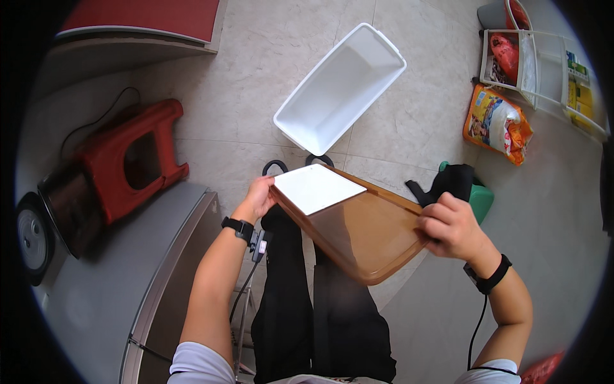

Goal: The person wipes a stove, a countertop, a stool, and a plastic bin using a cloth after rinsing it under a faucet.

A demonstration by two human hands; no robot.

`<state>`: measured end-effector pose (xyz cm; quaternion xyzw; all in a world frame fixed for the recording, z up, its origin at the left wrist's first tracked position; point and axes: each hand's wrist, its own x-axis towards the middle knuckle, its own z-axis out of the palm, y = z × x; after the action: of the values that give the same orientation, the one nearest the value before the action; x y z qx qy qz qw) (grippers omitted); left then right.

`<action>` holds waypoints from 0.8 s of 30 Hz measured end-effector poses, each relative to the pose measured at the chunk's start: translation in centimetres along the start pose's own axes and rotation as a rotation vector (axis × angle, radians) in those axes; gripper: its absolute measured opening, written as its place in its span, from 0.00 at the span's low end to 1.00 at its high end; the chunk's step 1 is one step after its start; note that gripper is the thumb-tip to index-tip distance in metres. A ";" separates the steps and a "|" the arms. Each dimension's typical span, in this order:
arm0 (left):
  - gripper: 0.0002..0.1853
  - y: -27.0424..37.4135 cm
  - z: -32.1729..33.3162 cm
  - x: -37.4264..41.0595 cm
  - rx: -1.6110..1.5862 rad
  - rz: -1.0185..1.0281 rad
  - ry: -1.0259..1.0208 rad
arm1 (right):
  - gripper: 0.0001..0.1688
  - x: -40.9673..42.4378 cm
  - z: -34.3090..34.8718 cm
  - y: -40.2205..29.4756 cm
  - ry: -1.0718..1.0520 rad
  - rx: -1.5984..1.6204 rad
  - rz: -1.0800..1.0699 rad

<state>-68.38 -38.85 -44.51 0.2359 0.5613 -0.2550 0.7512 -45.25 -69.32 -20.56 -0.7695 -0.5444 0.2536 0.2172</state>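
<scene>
My left hand [260,196] grips the far left corner of a lid of see-through brown plastic [369,230], beside its white panel [319,188]. At the lid's right end, my right hand [448,226] is closed on the rim. The lid is held up over my legs, and the dark trousers show through it. Beyond it, a white plastic bin [343,89] stands on the tiled floor, its open top facing up and its inside bare. My shoes [275,167] are partly hidden by the lid.
A red plastic stool [134,163] lies on its side on a grey appliance [124,249] at left. On the right are an orange printed bag [496,125], a white shelf rack [527,67] and a green container [481,201] with black cloth [451,182]. A red-topped cabinet [144,19] stands at upper left.
</scene>
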 end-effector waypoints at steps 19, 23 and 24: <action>0.23 9.5 4.3 -40.1 -0.043 0.852 0.002 | 0.31 5.6 -13.6 -3.9 0.260 -0.508 0.332; 0.21 7.7 4.0 -44.1 0.283 1.143 0.150 | 0.26 10.4 -15.7 -9.0 0.312 -0.309 0.118; 0.19 7.1 3.8 -44.8 0.338 1.214 0.217 | 0.24 12.6 -16.5 -12.1 0.324 -0.280 0.037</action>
<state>-71.78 -30.57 0.12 0.6514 0.3527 0.1561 0.6534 -40.25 -54.53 -2.28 -0.8326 -0.5183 0.0524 0.1881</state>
